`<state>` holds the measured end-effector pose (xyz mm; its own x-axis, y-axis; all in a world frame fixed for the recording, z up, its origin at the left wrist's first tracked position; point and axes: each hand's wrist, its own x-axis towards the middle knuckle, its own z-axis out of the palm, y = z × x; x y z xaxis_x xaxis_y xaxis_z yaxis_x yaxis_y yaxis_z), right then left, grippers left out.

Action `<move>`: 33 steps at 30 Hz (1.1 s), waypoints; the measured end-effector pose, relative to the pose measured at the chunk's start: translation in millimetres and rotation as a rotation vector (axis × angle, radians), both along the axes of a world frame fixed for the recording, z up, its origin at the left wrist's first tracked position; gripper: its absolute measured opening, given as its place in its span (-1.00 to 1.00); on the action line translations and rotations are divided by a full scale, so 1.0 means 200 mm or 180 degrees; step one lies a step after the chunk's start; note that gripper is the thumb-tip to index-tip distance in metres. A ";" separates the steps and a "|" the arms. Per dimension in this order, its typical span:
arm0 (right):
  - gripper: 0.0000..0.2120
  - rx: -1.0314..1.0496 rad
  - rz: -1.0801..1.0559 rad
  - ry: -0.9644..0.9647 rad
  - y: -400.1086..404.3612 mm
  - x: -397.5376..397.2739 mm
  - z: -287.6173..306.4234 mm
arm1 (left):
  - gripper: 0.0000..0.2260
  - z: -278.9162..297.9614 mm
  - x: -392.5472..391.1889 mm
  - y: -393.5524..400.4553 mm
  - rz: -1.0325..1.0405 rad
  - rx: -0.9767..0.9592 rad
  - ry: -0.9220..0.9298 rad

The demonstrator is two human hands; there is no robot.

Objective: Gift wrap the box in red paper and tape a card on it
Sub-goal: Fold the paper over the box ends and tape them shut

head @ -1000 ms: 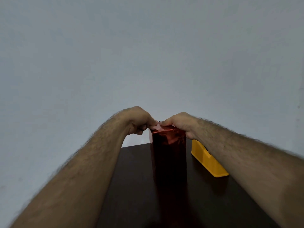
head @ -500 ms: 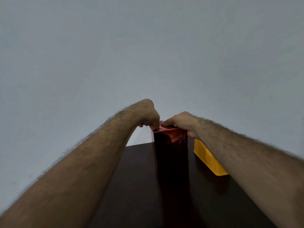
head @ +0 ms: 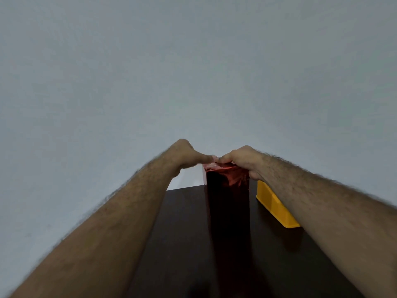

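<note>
The dark worktop fills the near part of the view, and both forearms reach over it toward 12 o'clock. In the middle the box stands upright on the worktop, tall and narrow, already covered with red paper on the sides that show. The step in hand seems to be the closing of the top end. The left hand is at the top edge at about 11 o'clock of the box, with one finger stretched and pressing on the folded paper. The right hand is at 1 o'clock, its fingers curled over the crumpled paper at the top corner and gripping it. The next move probably calls for flattening this fold and fixing it with tape, while one hand holds the flap down. A yellow tray lies at 3 o'clock of the box, partly under the right forearm. No card or tape shows. Behind all is a plain grey wall.
</note>
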<state>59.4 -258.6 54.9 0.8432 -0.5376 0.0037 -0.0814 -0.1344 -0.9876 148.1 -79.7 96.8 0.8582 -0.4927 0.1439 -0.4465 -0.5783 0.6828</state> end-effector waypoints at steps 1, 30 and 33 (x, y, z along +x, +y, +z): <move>-0.65 -0.0017 -0.0015 -0.0006 0.00 0.00 0.00 | -0.36 -0.04 0.00 0.00 0.0010 -0.0015 0.0124; -0.67 0.0713 0.0309 -0.0205 0.00 0.01 0.00 | -0.95 -0.23 -0.05 -0.02 -0.0295 -0.1583 0.1249; -0.68 0.0905 0.0290 -0.0185 -0.02 0.00 0.02 | -0.82 -0.21 -0.04 -0.05 -0.0192 -0.1819 0.1296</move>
<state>60.3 -262.1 58.5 0.8908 -0.4461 -0.0863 -0.0238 0.1438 -0.9893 140.9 -89.8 55.4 0.8723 -0.4843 0.0674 -0.1108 -0.0614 0.9919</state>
